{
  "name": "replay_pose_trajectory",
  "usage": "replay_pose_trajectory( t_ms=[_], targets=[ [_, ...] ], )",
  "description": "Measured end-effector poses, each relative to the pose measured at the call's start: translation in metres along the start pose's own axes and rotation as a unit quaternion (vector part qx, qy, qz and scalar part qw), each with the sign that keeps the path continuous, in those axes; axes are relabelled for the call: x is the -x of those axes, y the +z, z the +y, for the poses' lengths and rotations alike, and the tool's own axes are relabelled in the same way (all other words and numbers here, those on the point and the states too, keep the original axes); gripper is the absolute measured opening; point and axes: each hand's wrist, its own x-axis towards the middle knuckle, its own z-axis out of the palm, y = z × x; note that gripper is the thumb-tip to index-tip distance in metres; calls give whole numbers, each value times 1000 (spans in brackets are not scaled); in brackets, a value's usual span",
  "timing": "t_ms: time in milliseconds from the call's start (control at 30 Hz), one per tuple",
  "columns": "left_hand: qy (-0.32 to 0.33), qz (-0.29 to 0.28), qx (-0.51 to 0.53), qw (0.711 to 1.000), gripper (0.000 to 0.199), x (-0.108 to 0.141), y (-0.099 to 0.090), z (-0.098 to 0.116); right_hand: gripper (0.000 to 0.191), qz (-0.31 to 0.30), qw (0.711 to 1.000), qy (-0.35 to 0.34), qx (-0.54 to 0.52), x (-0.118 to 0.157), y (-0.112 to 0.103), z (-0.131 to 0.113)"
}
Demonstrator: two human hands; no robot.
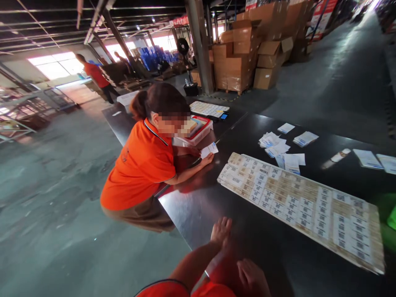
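Observation:
My left hand [221, 232] rests on the dark tabletop [198, 210] near its front edge, fingers apart and nothing in them. Closer to me, my right hand [252, 275] is low over the table in shadow; its fingers look loosely stretched out, and I see nothing held. Beyond both hands lies a long board [297, 202] covered with rows of printed code labels, some of its patches bare and brownish. Behind that board are loose white cards [274, 142] in an overlapping heap and a neater card stack [305, 138].
A co-worker in an orange shirt [142, 165] leans on the table at left, holding a white card [209, 150]. Near them are a red-rimmed basket [201, 133] and another label board [208, 109]. A clear cylinder [337, 158] lies at right. Cardboard boxes [235, 62] stand behind.

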Motion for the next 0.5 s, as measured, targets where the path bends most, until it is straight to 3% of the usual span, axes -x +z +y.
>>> replay_pose_trajectory(
  t_ms=[267, 500],
  targets=[
    [18, -17, 20, 1000, 38, 2, -4, 0, 34, 10, 1000, -14, -1, -3, -7, -3],
    [29, -31, 51, 998, 38, 0, -6, 6, 38, -112, 988, 94, -39, 22, -2, 7]
  ],
)
